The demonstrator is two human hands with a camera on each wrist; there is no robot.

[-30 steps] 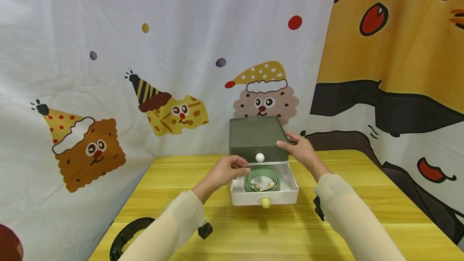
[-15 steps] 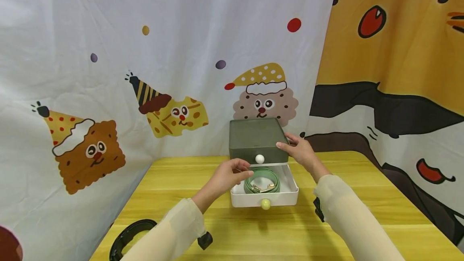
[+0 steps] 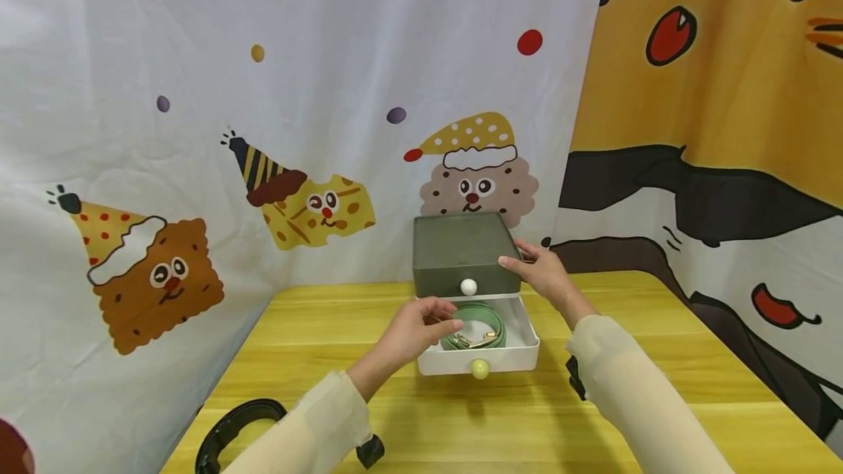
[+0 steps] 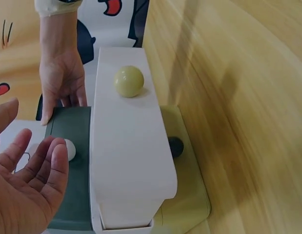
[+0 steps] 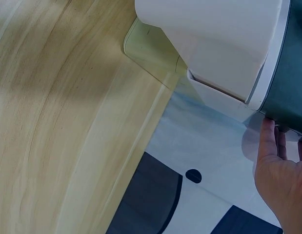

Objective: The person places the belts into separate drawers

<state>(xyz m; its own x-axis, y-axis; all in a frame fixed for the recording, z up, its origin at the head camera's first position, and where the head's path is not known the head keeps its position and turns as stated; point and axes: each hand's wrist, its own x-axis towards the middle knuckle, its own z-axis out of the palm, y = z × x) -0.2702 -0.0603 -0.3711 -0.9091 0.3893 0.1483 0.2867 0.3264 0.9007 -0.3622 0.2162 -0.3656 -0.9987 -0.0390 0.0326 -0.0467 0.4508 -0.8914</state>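
A small drawer unit stands at the back of the table, its dark green top tier (image 3: 464, 240) bearing a white knob (image 3: 468, 287). Below that, a white drawer (image 3: 477, 363) with a yellow knob (image 3: 480, 369) is pulled out. A coiled green belt (image 3: 498, 328) with gold-coloured metal fittings lies inside. My left hand (image 3: 411, 331) hovers over the drawer's left side, fingers loosely bent and holding nothing, overlapping the coil's edge in the head view. My right hand (image 3: 546, 274) rests against the top tier's right side, thumb at its upper front edge, fingers along the side wall.
A black curved band (image 3: 227, 434), partly hidden by the left sleeve, lies at the table's front left. Under the white drawer, a yellow tier (image 4: 185, 195) with a dark knob (image 4: 175, 146) shows in the left wrist view. A printed curtain (image 3: 316, 35) hangs close behind the table.
My left hand has come slightly lower and to the right, its fingertips nearer the coiled belt. The right hand keeps its place on the top tier. The head view has shifted slightly.
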